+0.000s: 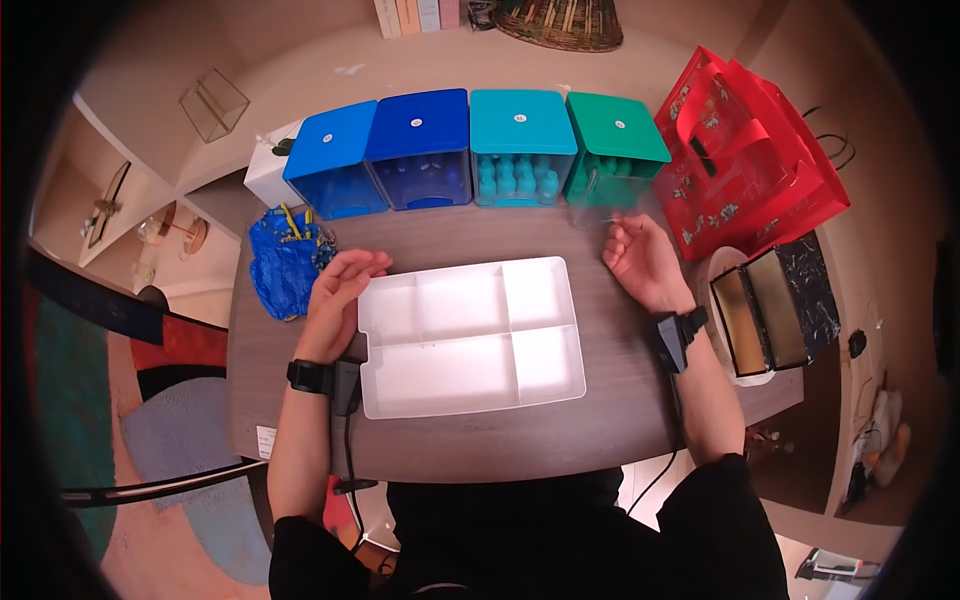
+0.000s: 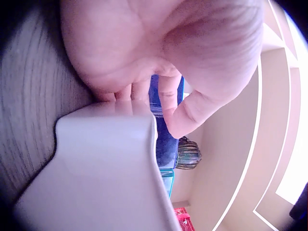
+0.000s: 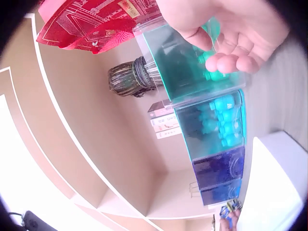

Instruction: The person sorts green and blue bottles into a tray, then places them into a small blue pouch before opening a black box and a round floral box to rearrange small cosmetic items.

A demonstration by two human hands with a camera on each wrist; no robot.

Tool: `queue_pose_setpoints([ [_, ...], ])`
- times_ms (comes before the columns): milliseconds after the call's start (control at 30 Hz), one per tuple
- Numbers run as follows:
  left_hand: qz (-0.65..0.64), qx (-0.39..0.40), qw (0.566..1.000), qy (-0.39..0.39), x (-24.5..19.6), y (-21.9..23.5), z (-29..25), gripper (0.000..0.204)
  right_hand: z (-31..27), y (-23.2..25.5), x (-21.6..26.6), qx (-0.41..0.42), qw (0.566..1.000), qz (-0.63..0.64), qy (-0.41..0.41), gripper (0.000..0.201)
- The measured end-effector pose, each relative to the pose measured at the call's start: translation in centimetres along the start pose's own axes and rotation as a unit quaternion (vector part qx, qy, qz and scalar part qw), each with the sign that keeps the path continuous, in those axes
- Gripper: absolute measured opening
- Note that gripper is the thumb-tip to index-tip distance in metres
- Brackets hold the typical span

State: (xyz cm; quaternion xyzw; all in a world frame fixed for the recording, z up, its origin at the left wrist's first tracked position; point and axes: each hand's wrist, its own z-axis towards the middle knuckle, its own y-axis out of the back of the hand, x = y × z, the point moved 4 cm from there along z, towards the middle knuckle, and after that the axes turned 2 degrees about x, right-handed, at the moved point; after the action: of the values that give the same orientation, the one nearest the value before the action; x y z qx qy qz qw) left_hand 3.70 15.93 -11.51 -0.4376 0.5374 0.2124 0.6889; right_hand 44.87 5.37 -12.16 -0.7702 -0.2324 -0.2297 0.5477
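Note:
My left hand (image 1: 342,300) is at the left rim of a white tray (image 1: 440,345) with several compartments; in the left wrist view its fingers (image 2: 168,103) are loosely bent behind the tray wall (image 2: 96,163), and contact cannot be told. The right hand (image 1: 645,265) is in front of the green box (image 1: 620,125), fingers curled, pinching the lower edge of its clear front flap (image 1: 603,200), which is tilted outward. Green bottles (image 3: 214,75) show inside in the right wrist view. The thumb tip is partly hidden there.
Left of the green box stand a turquoise box (image 1: 520,115), a dark blue box (image 1: 418,120) and a lighter blue box (image 1: 335,140). A blue bag (image 1: 285,265) lies left; a red bag (image 1: 745,165) and an open black case (image 1: 795,305) are right.

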Motion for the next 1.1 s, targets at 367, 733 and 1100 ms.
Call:
queue_pose_setpoints([
  [367,-0.001,0.059,0.998,0.021,0.7,-1.7,-0.1,0.033,-8.0,-0.6,-2.2,-0.059,0.997,-0.047,-0.031,0.022],
  [733,-0.012,0.086,0.996,0.035,1.1,-2.8,-0.4,0.030,-8.6,-13.5,6.3,-0.070,0.496,-0.771,0.392,0.026],
  [1100,-0.007,0.079,0.996,0.031,1.1,-3.2,-0.4,0.027,-3.0,-10.1,7.0,0.049,0.506,-0.859,0.056,0.029],
])
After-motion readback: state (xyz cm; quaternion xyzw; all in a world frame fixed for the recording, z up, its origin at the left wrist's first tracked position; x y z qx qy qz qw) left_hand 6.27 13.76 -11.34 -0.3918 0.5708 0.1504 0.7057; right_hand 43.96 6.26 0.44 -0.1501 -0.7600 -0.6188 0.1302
